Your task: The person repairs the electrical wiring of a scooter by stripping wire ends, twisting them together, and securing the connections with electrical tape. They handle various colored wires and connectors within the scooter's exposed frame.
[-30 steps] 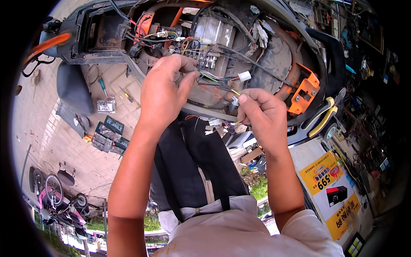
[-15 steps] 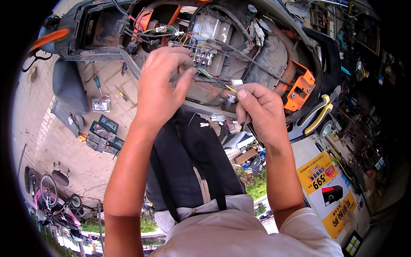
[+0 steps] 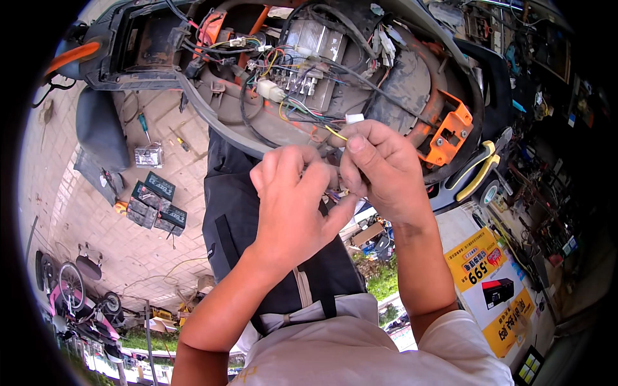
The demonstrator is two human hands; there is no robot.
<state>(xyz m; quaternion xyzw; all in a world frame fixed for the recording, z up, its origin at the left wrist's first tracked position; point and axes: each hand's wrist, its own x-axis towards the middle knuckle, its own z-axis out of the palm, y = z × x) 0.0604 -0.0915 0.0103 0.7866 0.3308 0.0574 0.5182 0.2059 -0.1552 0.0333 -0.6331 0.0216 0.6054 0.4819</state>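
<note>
My right hand (image 3: pixel 386 170) pinches a thin yellow wire (image 3: pixel 335 132) between thumb and forefinger at the near edge of an opened scooter body (image 3: pixel 238 138). My left hand (image 3: pixel 293 196) is just left of it, fingers curled in toward the right fingertips; whatever they hold is hidden. The yellow wire runs into a bundle of coloured wires (image 3: pixel 302 106). A white plug connector (image 3: pixel 270 91) lies on that bundle, and a smaller white connector (image 3: pixel 354 118) sits just above my right hand. Behind them is a finned silver metal box (image 3: pixel 314 42) with wires at its terminals.
An orange metal bracket (image 3: pixel 447 132) is at the body's right end, with yellow-handled pliers (image 3: pixel 476 170) beside it. On the paving at left are a scooter seat (image 3: pixel 100 128), a screwdriver (image 3: pixel 144 125) and several dark batteries (image 3: pixel 154 202). A yellow-and-white poster (image 3: pixel 492 289) lies at right.
My left hand has come away from the wire bundle, moving down and right to my right hand, uncovering the white plug connector. My right hand still pinches the yellow wire, slightly further left.
</note>
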